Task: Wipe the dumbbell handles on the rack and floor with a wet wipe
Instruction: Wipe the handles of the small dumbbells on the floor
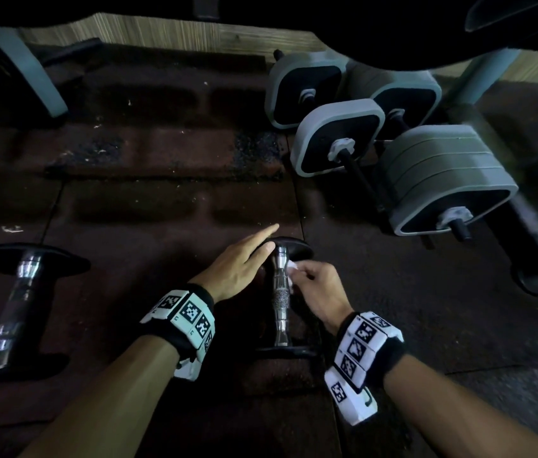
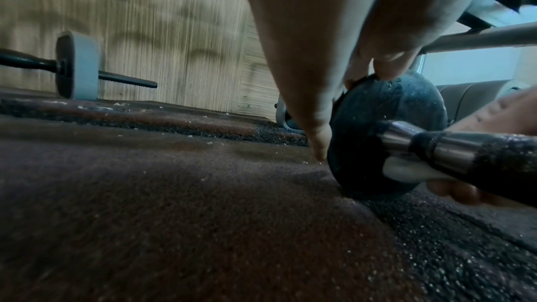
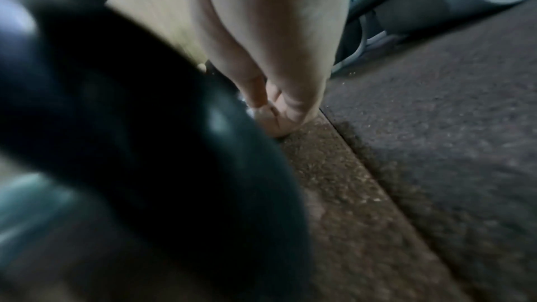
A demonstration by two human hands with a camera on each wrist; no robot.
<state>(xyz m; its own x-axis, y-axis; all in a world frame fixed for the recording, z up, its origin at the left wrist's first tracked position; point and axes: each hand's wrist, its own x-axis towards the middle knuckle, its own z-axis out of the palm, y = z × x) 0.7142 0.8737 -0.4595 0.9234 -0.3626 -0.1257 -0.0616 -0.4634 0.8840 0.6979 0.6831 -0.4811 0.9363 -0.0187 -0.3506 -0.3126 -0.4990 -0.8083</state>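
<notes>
**Wipe pinched at the far end of a floor dumbbell's handle**

The right hand [image 1: 318, 285] pinches a small wet wipe [image 1: 292, 267] against the chrome handle [image 1: 281, 292] of the dumbbell [image 1: 282, 299] lying at the seam between 2 floor mats [image 1: 161, 200]. The left hand [image 1: 241, 266], fingers straight, rests on its far plate [image 2: 386, 137] to steady it. A 2nd dumbbell [image 1: 19, 309] lies near the mat's left edge; grey adjustable dumbbells [image 1: 393, 153] sit toward the far right corner. Risk, as I judge it: the round plates could roll if the bracing hand lifts, and the bunched wipe may skip the knurled middle.
</notes>
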